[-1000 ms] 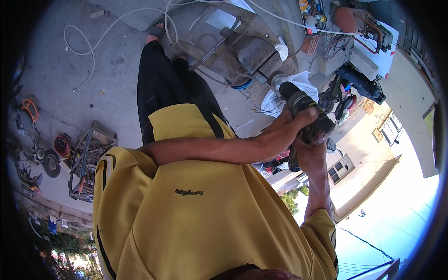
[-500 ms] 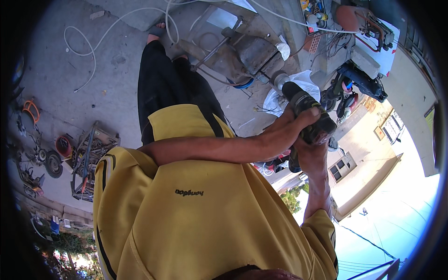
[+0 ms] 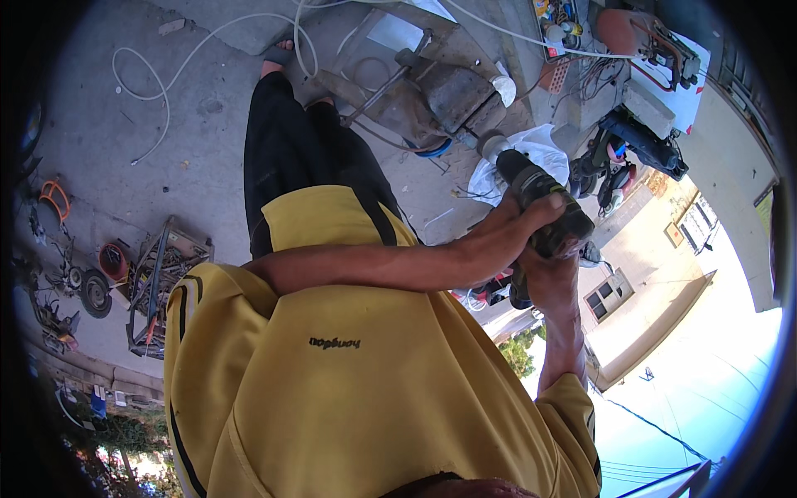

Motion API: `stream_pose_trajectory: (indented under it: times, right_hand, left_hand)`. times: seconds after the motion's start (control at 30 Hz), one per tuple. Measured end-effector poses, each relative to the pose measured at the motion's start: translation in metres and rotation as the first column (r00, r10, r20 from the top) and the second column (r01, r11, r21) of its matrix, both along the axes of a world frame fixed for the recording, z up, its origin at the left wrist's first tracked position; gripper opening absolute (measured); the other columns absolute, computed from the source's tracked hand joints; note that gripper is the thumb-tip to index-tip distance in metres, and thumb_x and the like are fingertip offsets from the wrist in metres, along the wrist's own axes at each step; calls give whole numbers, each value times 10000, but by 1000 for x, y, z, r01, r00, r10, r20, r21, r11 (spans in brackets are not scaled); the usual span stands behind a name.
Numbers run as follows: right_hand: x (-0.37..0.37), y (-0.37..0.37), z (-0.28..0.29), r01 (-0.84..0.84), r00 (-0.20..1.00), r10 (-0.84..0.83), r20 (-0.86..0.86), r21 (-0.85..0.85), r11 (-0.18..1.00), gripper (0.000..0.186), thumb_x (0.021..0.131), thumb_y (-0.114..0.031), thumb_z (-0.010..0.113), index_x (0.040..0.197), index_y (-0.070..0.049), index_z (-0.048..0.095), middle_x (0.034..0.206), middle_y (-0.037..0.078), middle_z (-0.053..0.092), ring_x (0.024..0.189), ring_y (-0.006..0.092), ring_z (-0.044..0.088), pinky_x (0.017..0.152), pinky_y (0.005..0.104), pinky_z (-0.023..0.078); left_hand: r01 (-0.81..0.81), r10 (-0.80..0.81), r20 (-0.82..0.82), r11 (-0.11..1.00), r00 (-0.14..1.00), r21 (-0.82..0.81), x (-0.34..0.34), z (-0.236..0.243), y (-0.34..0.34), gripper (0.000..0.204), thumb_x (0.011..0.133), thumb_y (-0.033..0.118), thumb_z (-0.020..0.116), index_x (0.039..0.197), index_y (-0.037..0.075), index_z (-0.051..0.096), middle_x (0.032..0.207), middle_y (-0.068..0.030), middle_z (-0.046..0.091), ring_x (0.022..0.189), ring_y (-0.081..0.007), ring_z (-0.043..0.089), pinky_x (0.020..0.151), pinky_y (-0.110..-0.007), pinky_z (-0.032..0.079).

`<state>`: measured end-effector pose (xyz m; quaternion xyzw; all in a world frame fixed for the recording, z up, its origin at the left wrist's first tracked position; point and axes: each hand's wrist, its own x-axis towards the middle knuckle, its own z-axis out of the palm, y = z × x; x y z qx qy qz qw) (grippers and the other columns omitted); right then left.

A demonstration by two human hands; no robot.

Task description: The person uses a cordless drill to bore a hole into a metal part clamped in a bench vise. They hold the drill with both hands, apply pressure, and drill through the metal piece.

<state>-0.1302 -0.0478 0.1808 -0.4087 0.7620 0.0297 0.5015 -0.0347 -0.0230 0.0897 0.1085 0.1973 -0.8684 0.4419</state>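
Drill (image 3: 533, 181), dark, barrel-shaped, sits clasped in your left hand (image 3: 516, 220) and, behind it, your right hand (image 3: 546, 267), fingers largely hidden; beyond them, a blocky, scuffed metal vise (image 3: 448, 91).

The left arm (image 3: 365, 267) crosses the chest toward three o'clock, its left hand (image 3: 510, 227) curled, thumb pointing to two o'clock. The right arm (image 3: 564, 344) rises toward twelve, wrist bent slightly toward eleven, the right hand's (image 3: 550, 278) fingers mostly hidden.

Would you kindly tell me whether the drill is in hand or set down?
In hand: the left hand and right hand both grip the drill.
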Motion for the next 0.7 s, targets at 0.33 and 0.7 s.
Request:
stream_pose_trajectory:
  times: [0.33,0.7]
  right_hand:
    - [-5,5,2,13,998,-17,-58,-59,998,446,836,7,683,1238,6,491,1001,85,641,873,146,659,726,298,555]
    - [-6,0,-1,-5,1000,3,-26,-86,996,409,825,6,686,1191,15,502,960,87,647,814,139,664,676,282,558]
  left_hand:
    - [44,-43,22,996,999,-80,-2,-1,-5,747,941,489,595,1378,-26,276,1251,-144,502,1167,-196,495,1035,-334,383]
    - [63,-61,59,997,996,-43,-5,-1,-6,705,968,485,550,1404,3,276,1247,-119,510,1181,-172,492,1050,-309,373]
